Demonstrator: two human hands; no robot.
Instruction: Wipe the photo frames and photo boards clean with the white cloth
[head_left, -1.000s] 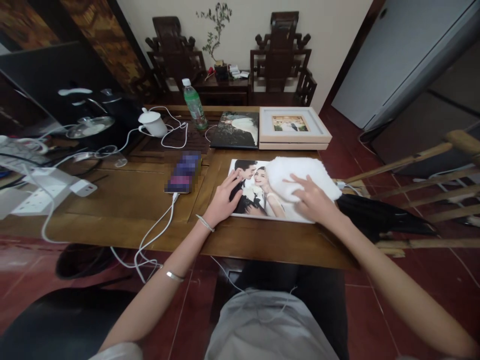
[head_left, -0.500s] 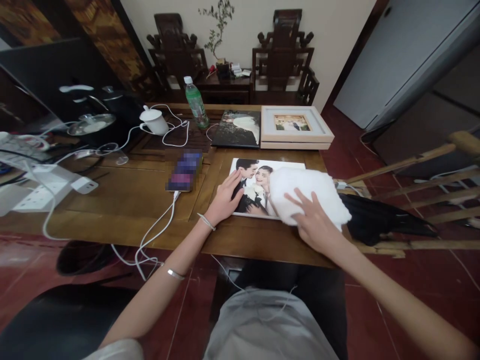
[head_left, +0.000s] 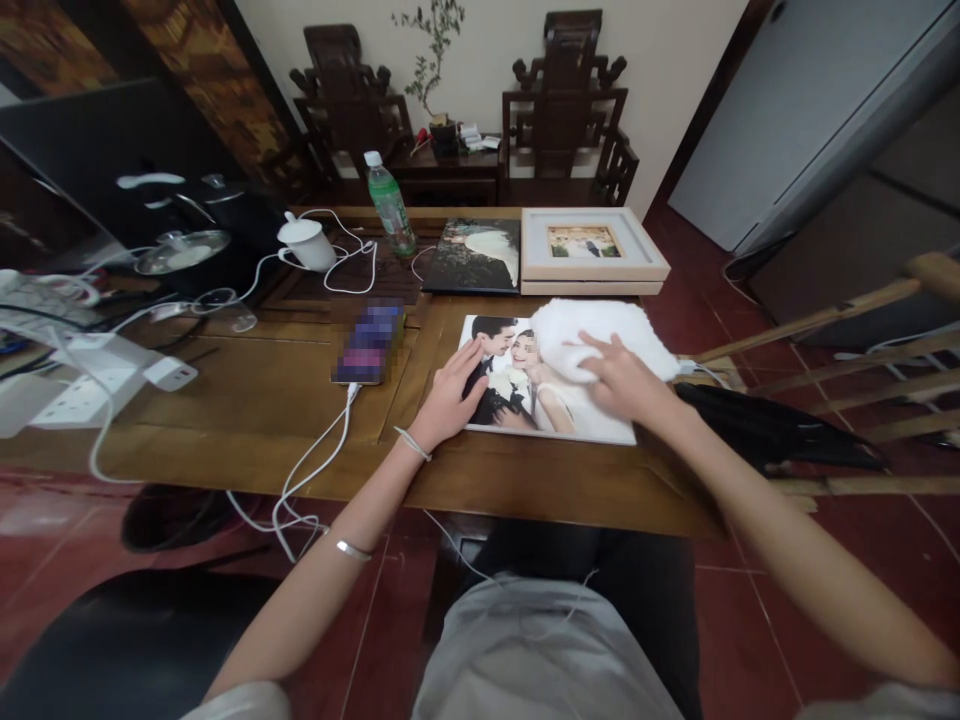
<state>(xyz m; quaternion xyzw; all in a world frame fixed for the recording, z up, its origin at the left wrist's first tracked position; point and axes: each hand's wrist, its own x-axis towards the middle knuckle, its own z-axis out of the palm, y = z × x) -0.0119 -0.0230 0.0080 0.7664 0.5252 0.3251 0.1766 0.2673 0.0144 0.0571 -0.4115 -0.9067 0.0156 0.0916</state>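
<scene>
The left hand point(head_left: 454, 392) lies flat on the photo point(head_left: 551, 405), just right of the frame's middle. The right hand point(head_left: 624, 382) — fingers spread, not clenched — presses a white cloth point(head_left: 611, 330) on it. Upper left, 1 green bottle point(head_left: 391, 208), 1 white cup point(head_left: 311, 248) and 1 pot point(head_left: 193, 264) have tops on — I can't tell what's inside.

Brown wooden table point(head_left: 495, 485) under phone point(head_left: 366, 345), photo print point(head_left: 517, 395), dark picture panel point(head_left: 480, 258), pale frame point(head_left: 592, 268), white power strip point(head_left: 79, 390).
</scene>
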